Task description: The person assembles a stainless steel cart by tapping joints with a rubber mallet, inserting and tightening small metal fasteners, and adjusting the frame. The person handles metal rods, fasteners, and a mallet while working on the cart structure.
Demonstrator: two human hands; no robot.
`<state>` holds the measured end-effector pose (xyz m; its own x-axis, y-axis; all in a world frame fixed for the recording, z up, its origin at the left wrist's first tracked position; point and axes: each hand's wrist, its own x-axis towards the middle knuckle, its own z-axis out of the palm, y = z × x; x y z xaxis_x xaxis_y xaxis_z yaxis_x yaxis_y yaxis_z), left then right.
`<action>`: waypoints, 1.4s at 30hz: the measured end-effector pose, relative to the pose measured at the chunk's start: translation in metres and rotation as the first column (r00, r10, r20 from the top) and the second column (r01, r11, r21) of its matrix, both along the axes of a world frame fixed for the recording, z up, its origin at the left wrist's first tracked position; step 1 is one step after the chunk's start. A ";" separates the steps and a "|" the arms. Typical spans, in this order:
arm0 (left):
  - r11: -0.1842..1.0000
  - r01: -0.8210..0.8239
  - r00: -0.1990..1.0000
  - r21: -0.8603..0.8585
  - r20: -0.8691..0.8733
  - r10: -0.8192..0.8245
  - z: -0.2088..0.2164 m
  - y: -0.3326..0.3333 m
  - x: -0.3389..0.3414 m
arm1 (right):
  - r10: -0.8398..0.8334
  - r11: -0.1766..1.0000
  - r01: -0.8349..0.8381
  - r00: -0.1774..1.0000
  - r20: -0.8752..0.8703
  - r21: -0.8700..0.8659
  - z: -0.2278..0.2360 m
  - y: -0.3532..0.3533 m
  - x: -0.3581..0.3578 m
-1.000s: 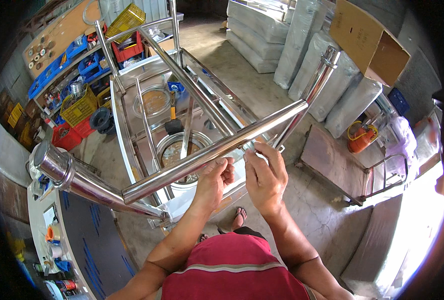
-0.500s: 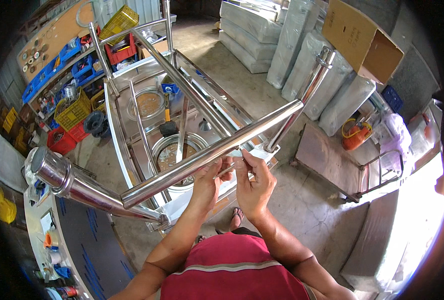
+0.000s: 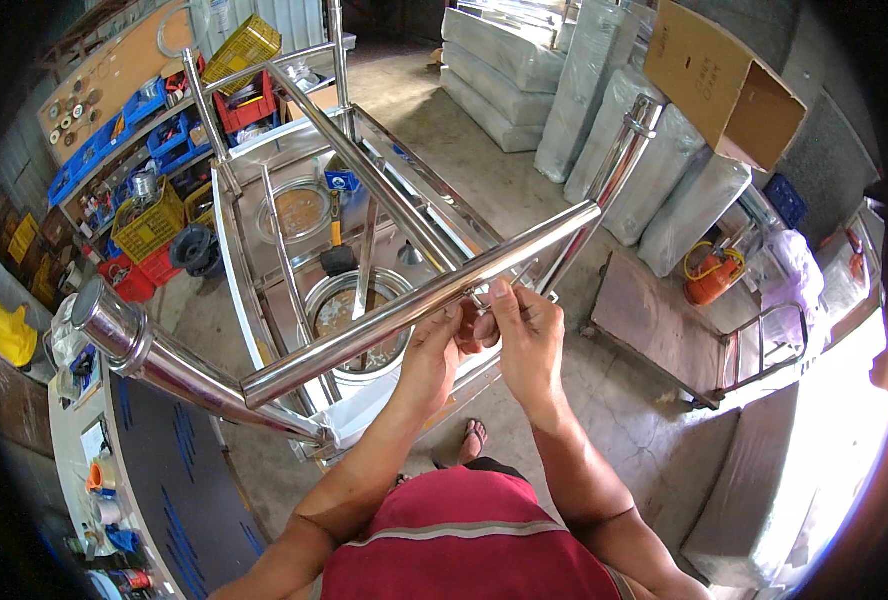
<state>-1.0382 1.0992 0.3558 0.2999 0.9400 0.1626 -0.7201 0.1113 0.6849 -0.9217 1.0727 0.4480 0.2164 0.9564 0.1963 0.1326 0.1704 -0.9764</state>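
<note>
Both hands are meeting under the long shiny steel tube (image 3: 414,305): left hand (image 3: 434,355) and right hand (image 3: 524,335) are pinching something small, hidden between their fingertips.

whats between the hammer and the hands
In the head view, the shiny steel rail crosses between the hammer and both hands, left hand and right hand.

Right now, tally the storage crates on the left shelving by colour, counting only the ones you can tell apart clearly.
Yellow crates: 2, the other lower down
Red crates: 2, the other near the floor
Blue bins: a row, too run together to count
Total counted: 4
</note>
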 end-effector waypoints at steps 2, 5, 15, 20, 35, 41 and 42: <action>0.998 -0.016 0.999 0.057 0.053 0.013 0.007 0.001 0.003 | 0.057 0.998 -0.059 0.993 -0.099 -0.018 -0.002 0.000 0.002; 0.996 -0.083 0.995 0.024 0.050 0.082 0.014 -0.001 0.008 | -0.280 0.934 0.222 0.941 0.189 0.279 -0.008 0.005 0.004; 0.993 -0.091 0.991 -0.071 0.094 0.098 0.009 0.006 0.003 | -0.690 0.459 -0.492 0.327 0.646 0.740 -0.009 0.040 0.059; 0.995 -0.096 0.992 -0.005 0.083 0.096 -0.001 0.004 -0.005 | -0.625 0.604 -0.424 0.275 0.731 0.675 -0.013 0.033 0.040; 0.935 -0.286 0.803 0.210 -0.479 0.353 -0.015 -0.027 -0.008 | -0.223 0.939 0.018 0.791 0.570 0.342 -0.010 0.003 -0.002; 0.961 -0.162 0.834 0.224 -0.489 0.254 -0.005 -0.031 -0.011 | -0.003 1.000 0.011 0.897 0.441 -0.017 -0.007 -0.004 -0.008; 0.958 -0.211 0.846 0.197 -0.454 0.280 0.000 -0.033 -0.013 | 0.026 0.999 -0.011 0.942 0.335 -0.049 -0.008 -0.004 -0.010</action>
